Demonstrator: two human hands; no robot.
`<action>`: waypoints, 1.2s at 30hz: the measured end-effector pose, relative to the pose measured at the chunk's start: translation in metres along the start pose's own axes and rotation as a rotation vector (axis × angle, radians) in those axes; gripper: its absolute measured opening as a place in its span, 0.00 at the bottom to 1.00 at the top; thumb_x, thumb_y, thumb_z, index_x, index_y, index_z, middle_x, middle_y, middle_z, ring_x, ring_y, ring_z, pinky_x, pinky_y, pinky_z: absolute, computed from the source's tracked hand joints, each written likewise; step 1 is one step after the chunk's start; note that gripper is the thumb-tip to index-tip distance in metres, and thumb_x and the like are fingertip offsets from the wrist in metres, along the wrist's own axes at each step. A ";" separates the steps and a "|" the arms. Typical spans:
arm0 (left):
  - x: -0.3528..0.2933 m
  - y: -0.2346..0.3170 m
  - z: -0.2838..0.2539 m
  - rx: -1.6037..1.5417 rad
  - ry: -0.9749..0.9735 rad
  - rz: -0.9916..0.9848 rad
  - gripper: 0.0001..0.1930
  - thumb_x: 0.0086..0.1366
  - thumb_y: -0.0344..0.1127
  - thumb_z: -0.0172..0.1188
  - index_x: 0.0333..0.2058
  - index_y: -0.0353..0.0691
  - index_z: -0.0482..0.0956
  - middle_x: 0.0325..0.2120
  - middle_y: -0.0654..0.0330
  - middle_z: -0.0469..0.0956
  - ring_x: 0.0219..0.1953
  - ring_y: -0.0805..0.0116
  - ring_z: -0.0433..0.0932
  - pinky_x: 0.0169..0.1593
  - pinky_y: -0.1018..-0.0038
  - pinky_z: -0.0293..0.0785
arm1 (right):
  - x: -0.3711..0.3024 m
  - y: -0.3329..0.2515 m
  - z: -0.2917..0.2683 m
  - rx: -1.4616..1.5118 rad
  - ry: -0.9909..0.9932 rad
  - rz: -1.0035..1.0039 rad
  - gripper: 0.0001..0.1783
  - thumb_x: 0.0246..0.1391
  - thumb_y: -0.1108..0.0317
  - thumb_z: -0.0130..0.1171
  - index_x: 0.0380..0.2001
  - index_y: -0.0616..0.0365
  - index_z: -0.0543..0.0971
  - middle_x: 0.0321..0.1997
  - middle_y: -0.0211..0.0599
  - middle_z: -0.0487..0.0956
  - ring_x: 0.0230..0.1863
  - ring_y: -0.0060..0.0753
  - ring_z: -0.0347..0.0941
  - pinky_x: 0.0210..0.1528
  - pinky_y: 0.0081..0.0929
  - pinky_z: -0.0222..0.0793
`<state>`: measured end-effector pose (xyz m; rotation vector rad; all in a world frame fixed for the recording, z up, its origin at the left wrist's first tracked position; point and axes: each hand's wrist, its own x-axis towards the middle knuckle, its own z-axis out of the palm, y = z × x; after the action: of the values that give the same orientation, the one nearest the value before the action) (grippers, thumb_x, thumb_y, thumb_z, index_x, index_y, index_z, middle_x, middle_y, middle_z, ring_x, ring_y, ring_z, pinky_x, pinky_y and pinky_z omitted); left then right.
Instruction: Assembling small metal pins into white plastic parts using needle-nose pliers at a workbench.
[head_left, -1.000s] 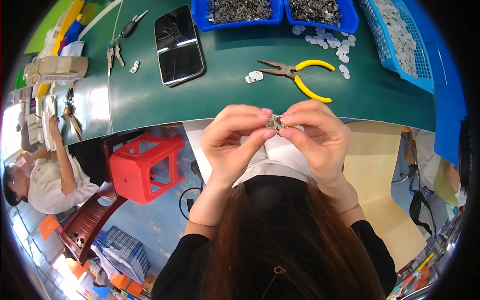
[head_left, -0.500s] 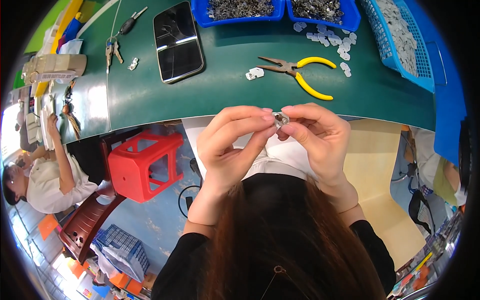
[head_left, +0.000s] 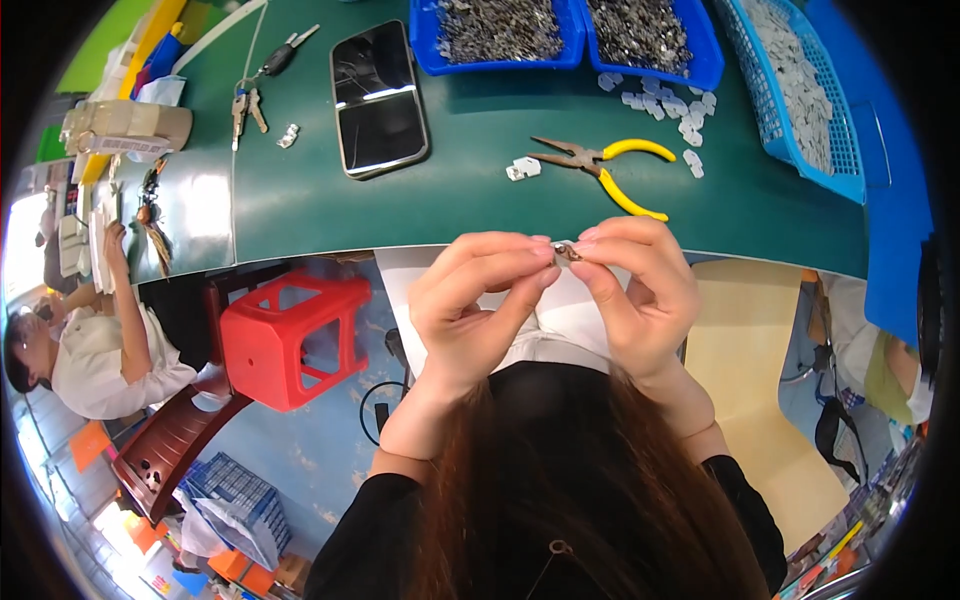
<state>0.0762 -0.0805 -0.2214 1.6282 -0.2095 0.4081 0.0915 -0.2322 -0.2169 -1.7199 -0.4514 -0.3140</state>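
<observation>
Pinched between the fingertips of both hands is a small metal part (head_left: 566, 251), held just off the near edge of the green table (head_left: 480, 210). My left hand (head_left: 480, 300) grips its left side between thumb and fingers. On the other side my right hand (head_left: 640, 290) pinches it the same way; the fingertips cover most of its shape. Beyond the hands lie pliers (head_left: 600, 165) with yellow handles, jaws apart and pointing left. A small white plastic piece with metal on it (head_left: 522, 169) rests beside the jaw tips.
Two blue bins (head_left: 497, 68) of small metal parts stand at the back. Loose white pieces (head_left: 690, 120) lie before a light-blue basket (head_left: 800, 150) of more. A phone (head_left: 380, 130), keys (head_left: 240, 115) and another small part (head_left: 288, 135) are leftward. A red stool (head_left: 270, 345) and a seated person (head_left: 110, 350) are at left.
Both hands still pinch the small metal part, which is turned slightly and now more covered by the fingertips. The whole view has shifted a little, moving the table things rightward and down.
</observation>
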 end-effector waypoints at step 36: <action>0.491 -0.018 -0.236 -0.906 0.678 -0.440 0.31 0.66 0.53 0.34 0.62 0.40 0.53 0.63 0.50 0.52 0.65 0.49 0.50 0.65 0.46 0.36 | 0.052 -0.051 -0.009 -0.223 -0.028 -0.025 0.08 0.44 0.82 0.56 0.31 0.65 0.79 0.34 0.41 0.77 0.37 0.36 0.71 0.41 0.26 0.65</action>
<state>0.5006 0.2071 -0.0368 0.5576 0.4260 0.4134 0.1141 -0.2264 -0.1477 -1.9392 -0.4730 -0.3698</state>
